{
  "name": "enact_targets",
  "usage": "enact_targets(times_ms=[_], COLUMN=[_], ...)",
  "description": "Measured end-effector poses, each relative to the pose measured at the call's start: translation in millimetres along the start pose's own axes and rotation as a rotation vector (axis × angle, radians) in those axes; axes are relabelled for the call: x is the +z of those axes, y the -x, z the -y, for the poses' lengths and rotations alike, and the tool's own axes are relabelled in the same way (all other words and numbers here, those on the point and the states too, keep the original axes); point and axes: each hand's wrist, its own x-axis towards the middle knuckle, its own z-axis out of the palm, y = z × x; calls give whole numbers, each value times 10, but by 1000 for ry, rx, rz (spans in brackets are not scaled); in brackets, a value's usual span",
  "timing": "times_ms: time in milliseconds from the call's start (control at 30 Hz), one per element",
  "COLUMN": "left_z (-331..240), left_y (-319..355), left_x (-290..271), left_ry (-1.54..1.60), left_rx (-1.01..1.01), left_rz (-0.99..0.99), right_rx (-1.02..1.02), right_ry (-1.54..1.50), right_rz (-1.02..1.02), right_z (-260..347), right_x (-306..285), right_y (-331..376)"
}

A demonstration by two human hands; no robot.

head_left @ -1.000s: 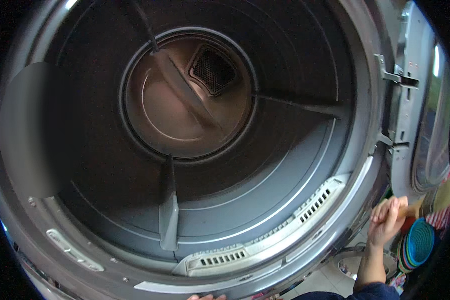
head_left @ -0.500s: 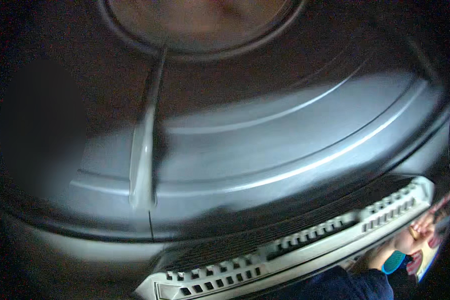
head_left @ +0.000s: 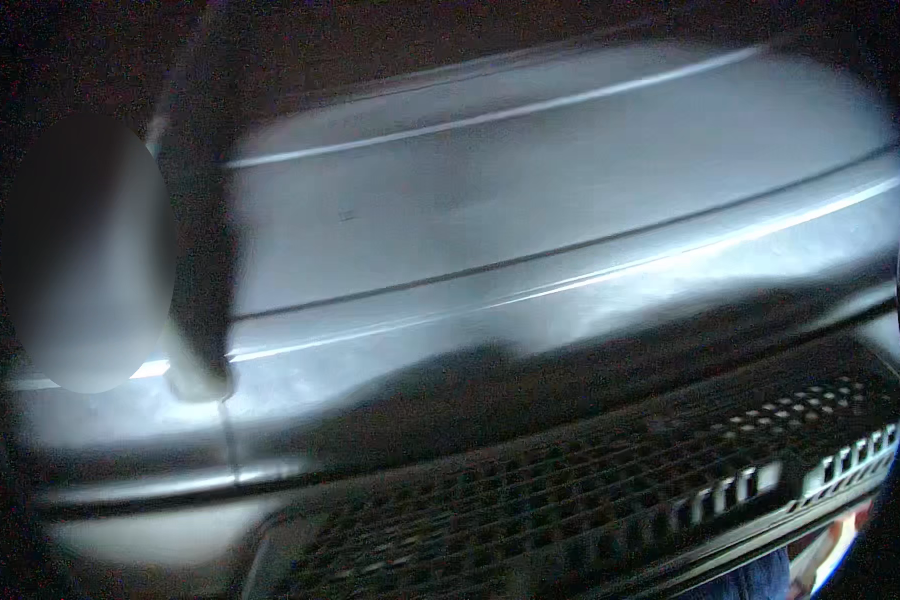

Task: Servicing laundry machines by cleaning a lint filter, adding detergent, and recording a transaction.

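Neither of my hands can be made out. The shiny metal inside of a dryer drum fills most of the view, with bright curved ridges running across it. Along its lower edge lies a dark mesh lint screen with a pale slotted frame. Past that frame, at the lower right, shows a bit of blue cloth. Beside the cloth is a blurred, skin-toned strip; I cannot tell what it is.
A raised fin crosses the drum on the left, its upper part dark. A pale panel borders the drum at the lower left. A blurred grey oval hides part of the left side.
The view has moved closer to the drum wall and screen. The round back of the drum, a hand on a navy-sleeved arm and a teal mesh-like object at the lower right have gone out of view.
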Motion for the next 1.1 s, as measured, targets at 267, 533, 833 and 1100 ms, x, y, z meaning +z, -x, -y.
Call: enact_targets(times_ms=[267, 533, 833, 1100], left_z=[91, 95, -697, -809], left_y=[-566, -969, -801, -755], left_x=[1288, 1267, 691, 593], left_ry=[215, 12, -105, 26], left_rx=[220, 342, -322, -357], left_rz=[-467, -777, -865, -938], right_rx=[-196, -125, 35, 131], right_ry=[98, -132, -576, -1047], right_rz=[121, 233, 60, 61], right_z=[617, 454, -200, -425], right_x=[-384, -336, -1314, -3080], right_y=[-360, -478, -684, -2011])
